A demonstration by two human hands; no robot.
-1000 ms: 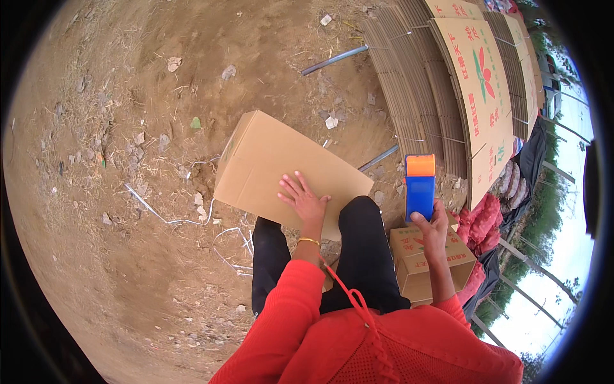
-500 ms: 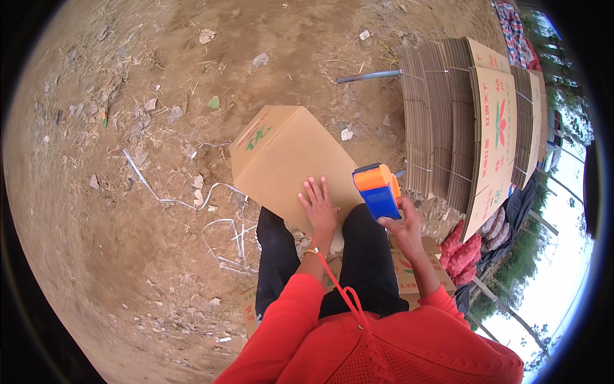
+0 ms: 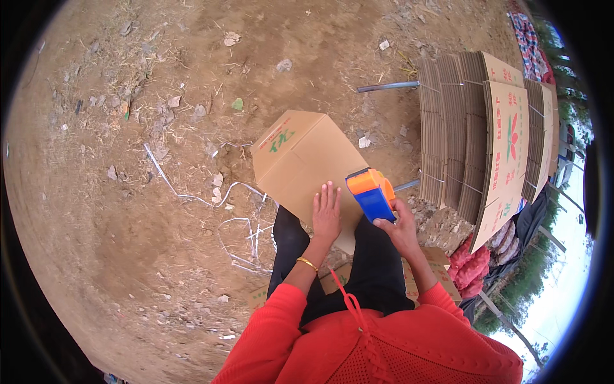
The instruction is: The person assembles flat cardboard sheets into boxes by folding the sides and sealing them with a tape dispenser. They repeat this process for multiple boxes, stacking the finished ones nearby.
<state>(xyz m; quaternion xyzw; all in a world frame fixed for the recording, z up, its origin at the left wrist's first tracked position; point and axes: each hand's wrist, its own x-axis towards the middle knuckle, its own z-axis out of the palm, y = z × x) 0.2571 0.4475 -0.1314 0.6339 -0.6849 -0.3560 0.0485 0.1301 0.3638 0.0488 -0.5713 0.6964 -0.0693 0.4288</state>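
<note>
A brown cardboard box point(image 3: 307, 157) with green and red print on one side rests on my knees. Flat on its upper face lies my left hand point(image 3: 327, 214), fingers stretched out. My right hand point(image 3: 401, 229) grips an orange and blue tape dispenser point(image 3: 372, 195) by its blue part. The dispenser's dark front end is over the right edge of the box; whether it touches the cardboard I cannot tell.
Bundled flat cartons point(image 3: 451, 134) stand in a row at the right, with metal bars point(image 3: 387, 86) reaching out beside them. Red mesh sacks point(image 3: 470, 269) lie behind. White strapping point(image 3: 249, 237) is strewn over the dirt ground left of my legs. More cartons point(image 3: 441, 272) are beneath me.
The tape dispenser has moved left, closer over the box, and tilted. My left hand stays flat on the cardboard. The whole view has shifted slightly.
</note>
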